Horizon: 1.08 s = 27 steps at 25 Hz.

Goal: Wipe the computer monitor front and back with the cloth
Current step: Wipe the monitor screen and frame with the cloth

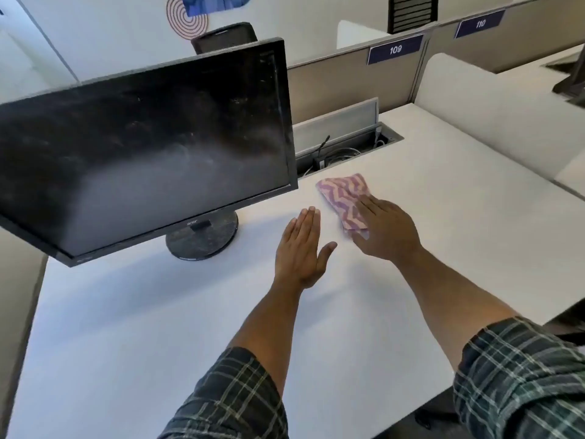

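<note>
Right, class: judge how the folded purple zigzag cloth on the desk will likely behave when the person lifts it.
The cloth lies flat and folded under the right hand, so it is probably soft and would droop or unfold when lifted by one edge. It looks thin, so likely light. On the smooth white desk it may slide rather than stay put.

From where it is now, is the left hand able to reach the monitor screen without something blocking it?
Probably yes. The left hand is open and holds nothing, and only bare desk lies between it and the monitor. The cloth lies on the other side, under the right hand.
</note>
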Each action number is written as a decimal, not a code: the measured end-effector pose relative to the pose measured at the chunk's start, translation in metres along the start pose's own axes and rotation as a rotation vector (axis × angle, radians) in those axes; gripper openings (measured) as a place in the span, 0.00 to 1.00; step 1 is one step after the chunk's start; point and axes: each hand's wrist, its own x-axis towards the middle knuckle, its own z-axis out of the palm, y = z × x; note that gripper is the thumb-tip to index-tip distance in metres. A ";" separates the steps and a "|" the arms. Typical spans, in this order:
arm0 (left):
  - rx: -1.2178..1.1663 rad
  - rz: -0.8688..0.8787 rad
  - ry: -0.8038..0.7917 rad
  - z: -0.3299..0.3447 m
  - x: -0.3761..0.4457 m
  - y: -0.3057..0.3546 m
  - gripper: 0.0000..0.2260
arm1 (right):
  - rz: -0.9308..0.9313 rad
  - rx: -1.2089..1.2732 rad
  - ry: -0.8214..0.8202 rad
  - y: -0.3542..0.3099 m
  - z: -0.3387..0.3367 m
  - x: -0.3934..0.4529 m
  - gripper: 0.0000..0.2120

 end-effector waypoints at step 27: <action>-0.687 -0.585 -0.057 0.054 0.110 0.057 0.12 | 0.368 0.397 0.022 0.018 0.079 0.014 0.14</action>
